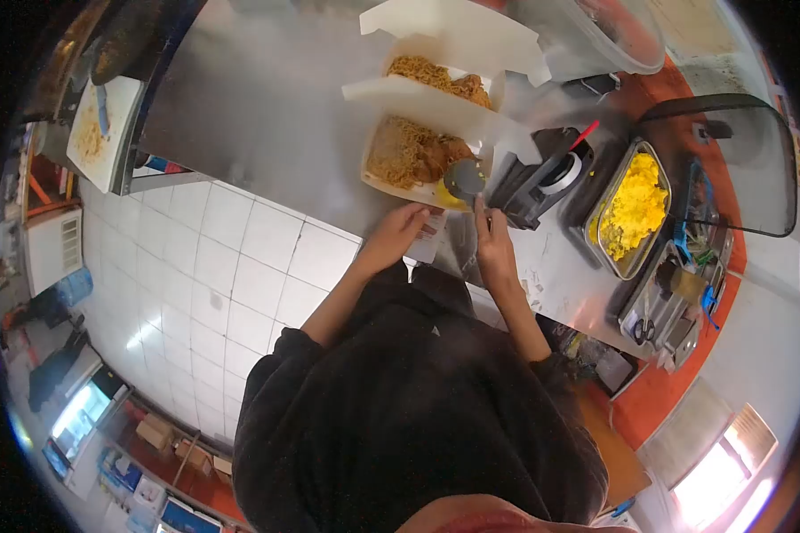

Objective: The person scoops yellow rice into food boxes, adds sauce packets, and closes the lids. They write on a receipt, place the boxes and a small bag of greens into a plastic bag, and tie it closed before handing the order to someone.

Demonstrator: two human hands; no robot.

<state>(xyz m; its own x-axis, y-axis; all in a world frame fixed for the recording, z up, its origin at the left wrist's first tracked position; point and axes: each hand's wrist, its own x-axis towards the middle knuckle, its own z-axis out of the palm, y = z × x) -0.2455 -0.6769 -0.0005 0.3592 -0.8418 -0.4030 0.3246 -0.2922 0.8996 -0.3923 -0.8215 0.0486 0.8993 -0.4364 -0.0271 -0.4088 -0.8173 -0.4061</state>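
Note:
My right hand (493,244) is wrapped round the handle of a dark ladle (463,180), whose bowl is over the near right corner of an open food box (378,184). Noodles (398,153) and brown pieces fill that box, with yellow food beside the ladle. At the box's near edge is my left hand (398,236), its fingers together; whether they grip the box is unclear. Behind it stands a second open box (497,89) with noodles. A metal tray (606,249) of yellow food (634,206) lies to the right.
A black tape dispenser (526,197) stands right of the near box. Further right are a mesh cover (742,169) and a metal tray with scissors (644,330). A clear tub (627,44) is at the back. A white board (105,133) lies far left.

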